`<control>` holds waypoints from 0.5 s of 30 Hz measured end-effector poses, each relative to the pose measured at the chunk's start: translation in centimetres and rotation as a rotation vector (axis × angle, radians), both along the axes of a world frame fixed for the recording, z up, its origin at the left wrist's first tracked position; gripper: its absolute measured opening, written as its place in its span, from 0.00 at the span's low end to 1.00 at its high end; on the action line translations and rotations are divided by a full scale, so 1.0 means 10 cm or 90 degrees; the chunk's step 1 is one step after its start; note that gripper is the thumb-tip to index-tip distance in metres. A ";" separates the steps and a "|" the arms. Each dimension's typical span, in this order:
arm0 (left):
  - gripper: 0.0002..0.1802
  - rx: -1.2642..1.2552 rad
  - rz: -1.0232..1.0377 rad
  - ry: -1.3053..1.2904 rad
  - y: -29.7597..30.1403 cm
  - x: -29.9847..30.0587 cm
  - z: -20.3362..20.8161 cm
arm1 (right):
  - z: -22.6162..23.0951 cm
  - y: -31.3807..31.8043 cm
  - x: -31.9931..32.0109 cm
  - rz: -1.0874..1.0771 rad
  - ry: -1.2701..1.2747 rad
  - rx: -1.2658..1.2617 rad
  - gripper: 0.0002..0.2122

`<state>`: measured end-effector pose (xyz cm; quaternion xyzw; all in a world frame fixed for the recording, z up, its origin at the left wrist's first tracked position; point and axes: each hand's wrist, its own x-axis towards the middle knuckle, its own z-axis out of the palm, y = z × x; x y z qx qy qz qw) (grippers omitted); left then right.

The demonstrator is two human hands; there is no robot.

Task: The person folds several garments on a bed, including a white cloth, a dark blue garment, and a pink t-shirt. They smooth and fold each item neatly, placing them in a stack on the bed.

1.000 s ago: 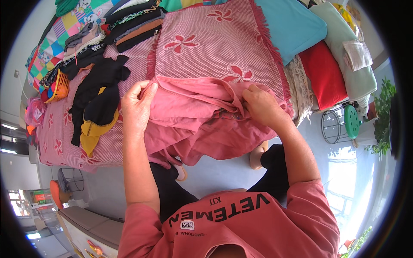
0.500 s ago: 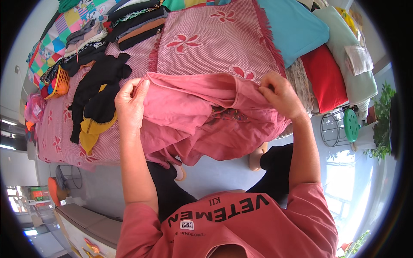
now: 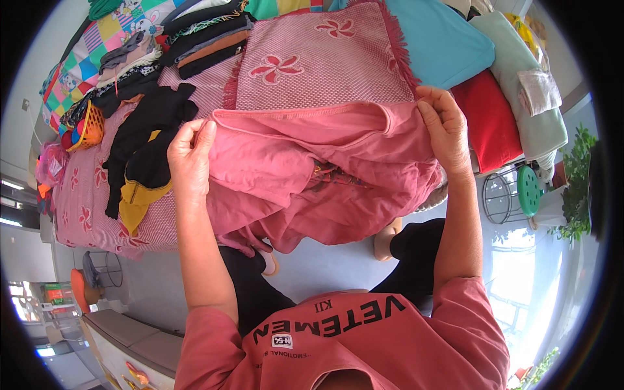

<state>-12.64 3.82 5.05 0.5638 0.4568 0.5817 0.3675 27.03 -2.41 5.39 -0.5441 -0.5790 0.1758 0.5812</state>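
A pink top [image 3: 273, 175] is stretched out in front of me at the bed's near edge, its wide hemmed opening pulled almost taut. At its left corner my left hand [image 3: 190, 153] pinches the cloth between thumb and fingers. My right hand [image 3: 447, 127] grips the other corner, a little higher and farther right. Loose folds sag between the hands, and a dark multicoloured print [image 3: 335, 174] shows partly among them. Under the top's far edge lies a folded pink blanket [image 3: 299, 84] with red flowers and fringe.
Left of the top lie a black and mustard garment [image 3: 146, 140], an orange basket [image 3: 91, 127] and folded clothes [image 3: 211, 49]. At the right are a blue cloth [image 3: 442, 45], a red cloth [image 3: 486, 120] and a pale green one [image 3: 530, 97]. A green stool [image 3: 528, 190] stands beyond.
My right hand has moved right and slightly up, and my left hand slightly left. The top's opening is now wider and straighter between them.
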 end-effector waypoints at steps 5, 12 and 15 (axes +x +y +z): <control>0.06 0.004 -0.041 0.052 -0.03 -0.14 0.06 | 0.16 -0.09 0.06 0.149 -0.066 -0.122 0.08; 0.08 0.119 -0.115 0.343 0.00 -0.20 0.37 | 0.33 0.00 0.34 -0.021 -0.116 -0.042 0.04; 0.10 0.246 -0.046 0.364 0.01 -0.23 1.12 | 0.91 -0.02 0.36 -0.120 -0.211 0.040 0.06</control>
